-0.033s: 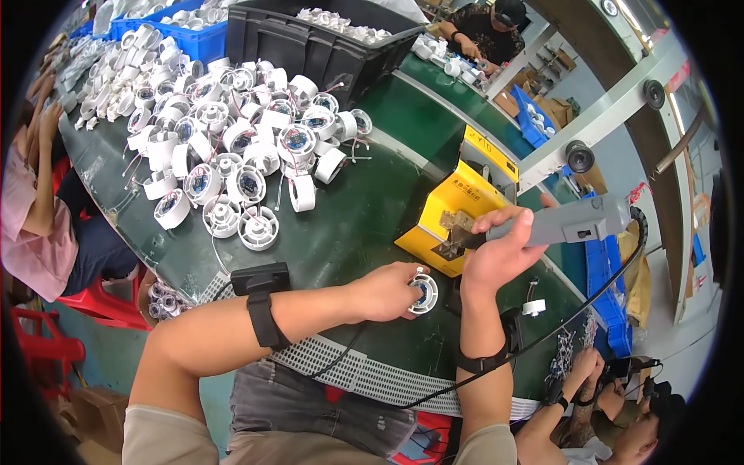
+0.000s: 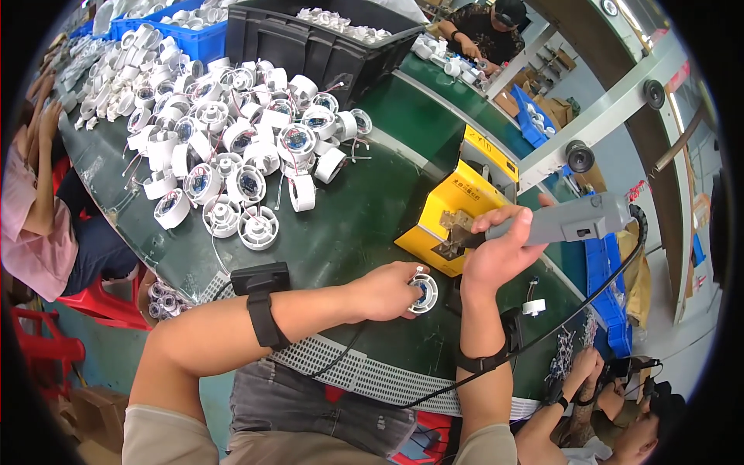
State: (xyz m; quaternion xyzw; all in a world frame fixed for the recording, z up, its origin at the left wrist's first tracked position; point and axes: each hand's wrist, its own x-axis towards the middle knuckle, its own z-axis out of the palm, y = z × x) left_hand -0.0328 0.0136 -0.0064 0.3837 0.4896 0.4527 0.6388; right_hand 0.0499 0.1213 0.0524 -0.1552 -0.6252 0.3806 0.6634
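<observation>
Left hand (image 2: 387,291) is gripping white housing (image 2: 424,294), nearside of the yellow box (image 2: 431,226); right hand (image 2: 500,260) is clutching grey tool (image 2: 581,222) beside it. Trailing cable (image 2: 642,232) might be snagging, tugging tool askew.

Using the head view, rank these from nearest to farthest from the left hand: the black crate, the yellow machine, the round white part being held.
1. Round white part: in the fingers of the left hand.
2. Yellow machine: on the bench, beyond the hand and to its right.
3. Black crate: farthest, at the top of the view, behind the pile.
</observation>
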